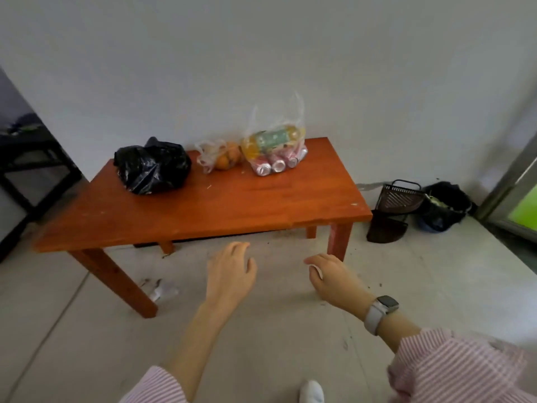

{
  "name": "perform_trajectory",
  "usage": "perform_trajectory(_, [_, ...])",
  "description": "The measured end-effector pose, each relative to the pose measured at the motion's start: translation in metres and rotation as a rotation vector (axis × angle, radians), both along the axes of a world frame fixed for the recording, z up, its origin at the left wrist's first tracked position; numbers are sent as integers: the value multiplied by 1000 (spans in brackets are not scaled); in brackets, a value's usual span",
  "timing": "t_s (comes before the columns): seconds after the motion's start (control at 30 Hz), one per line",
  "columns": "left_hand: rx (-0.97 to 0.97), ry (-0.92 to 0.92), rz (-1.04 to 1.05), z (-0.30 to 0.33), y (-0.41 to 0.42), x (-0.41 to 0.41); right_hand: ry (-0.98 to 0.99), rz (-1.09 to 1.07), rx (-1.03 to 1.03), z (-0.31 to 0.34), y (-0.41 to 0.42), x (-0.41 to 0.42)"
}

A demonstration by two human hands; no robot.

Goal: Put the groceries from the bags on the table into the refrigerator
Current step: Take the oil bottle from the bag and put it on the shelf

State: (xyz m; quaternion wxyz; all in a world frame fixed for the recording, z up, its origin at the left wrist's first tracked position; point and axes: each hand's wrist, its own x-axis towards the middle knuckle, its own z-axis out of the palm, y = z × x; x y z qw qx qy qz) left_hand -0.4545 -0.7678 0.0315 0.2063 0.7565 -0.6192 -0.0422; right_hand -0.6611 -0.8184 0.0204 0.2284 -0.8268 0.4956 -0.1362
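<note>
Neither hand holds anything: the left hand point(231, 269) and the right hand point(331, 276) both hang over the floor on the near side of the table point(203, 210), fingers loosely curled and relaxed, palms down. The right wrist wears a watch point(380, 311) on a pale strap, and both arms come out of pink striped sleeves point(453, 370).

The groceries sit along the far edge of the orange-brown wooden table, close to the grey wall. Furthest left is a knotted black bag point(152, 167) (its contents cannot be seen). To its right lies a small clear bag of oranges point(223, 158), and just beside that, further right, a clear bag of cans point(274, 152) with a yellow drink bottle lying on top of the cans. The near half of the tabletop lies between the hands and the bags.

On the floor by the near-left table leg lies crumpled white litter point(162, 289). Right of the table, against the wall, stand a dark mesh basket point(398, 197) and a bin lined with a black bag point(444, 205). A dark frame point(32, 167) stands at the far left.
</note>
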Motion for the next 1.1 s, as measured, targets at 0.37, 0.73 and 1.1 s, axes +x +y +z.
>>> perform_trajectory(0.37, [-47,12,56,26,-242,111,4,79,-47,15,-264,124])
perform_trajectory(0.73, [-177,-58,-186,21,-451,183,-87,-15,-195,25,-459,211])
perform_trajectory(1.1, [141,-548,-531,2,-597,245,233,46,-270,-22,-566,266])
